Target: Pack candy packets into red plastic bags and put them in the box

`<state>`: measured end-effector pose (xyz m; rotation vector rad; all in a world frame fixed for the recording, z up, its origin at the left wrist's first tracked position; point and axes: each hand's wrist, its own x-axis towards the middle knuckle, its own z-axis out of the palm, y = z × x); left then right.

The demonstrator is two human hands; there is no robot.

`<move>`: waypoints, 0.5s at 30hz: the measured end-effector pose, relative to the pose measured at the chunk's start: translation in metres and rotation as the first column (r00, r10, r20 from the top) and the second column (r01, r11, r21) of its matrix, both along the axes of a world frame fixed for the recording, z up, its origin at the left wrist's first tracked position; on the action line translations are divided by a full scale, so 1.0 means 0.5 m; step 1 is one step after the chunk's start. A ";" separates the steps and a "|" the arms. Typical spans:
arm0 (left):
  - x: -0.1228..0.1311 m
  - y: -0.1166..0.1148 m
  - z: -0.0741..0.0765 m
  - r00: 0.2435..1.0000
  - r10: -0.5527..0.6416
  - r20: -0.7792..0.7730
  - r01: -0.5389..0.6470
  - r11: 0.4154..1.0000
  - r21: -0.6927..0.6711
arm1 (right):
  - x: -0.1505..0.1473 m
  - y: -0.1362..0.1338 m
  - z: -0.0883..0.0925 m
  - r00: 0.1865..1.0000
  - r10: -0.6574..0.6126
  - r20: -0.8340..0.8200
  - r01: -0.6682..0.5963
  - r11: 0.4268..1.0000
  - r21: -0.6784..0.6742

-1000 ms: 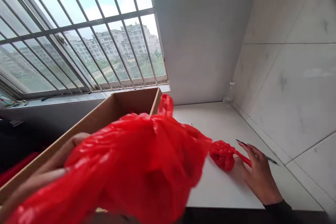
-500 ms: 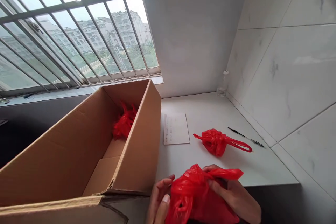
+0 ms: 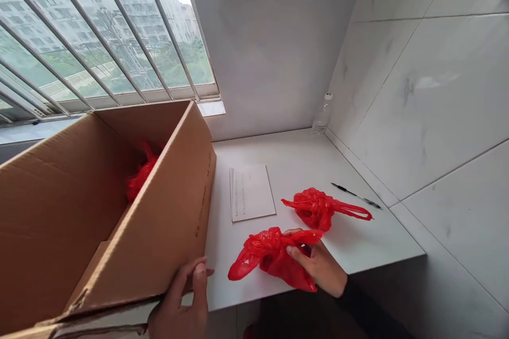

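Note:
My right hand grips a knotted red plastic bag at the table's front edge, thumb on the near side. The bag's contents are hidden, and a loose handle loop sticks out to its left. My left hand holds nothing; its fingers are bent but apart, beside the near right corner of a large open cardboard box. Whether it touches the box I cannot tell. Beyond my right hand a second tied red plastic bag lies on the table. Another red bag sits inside the box, partly hidden by its wall.
A white table carries a printed paper booklet, a black pen and, in the back corner, a clear bottle with a white cap. A tiled wall bounds the right side. A barred window is behind the box.
My left hand has come off the red bag and moved left to the box. My right hand has carried the bag left and slightly up. The view has shifted right.

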<state>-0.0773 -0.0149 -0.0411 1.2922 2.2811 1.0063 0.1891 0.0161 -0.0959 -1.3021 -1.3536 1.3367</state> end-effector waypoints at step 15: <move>0.052 0.060 -0.112 0.907 -0.407 0.109 0.387 0.907 0.164 | 0.001 0.018 -0.005 0.972 -0.057 0.227 0.065 0.998 -0.026</move>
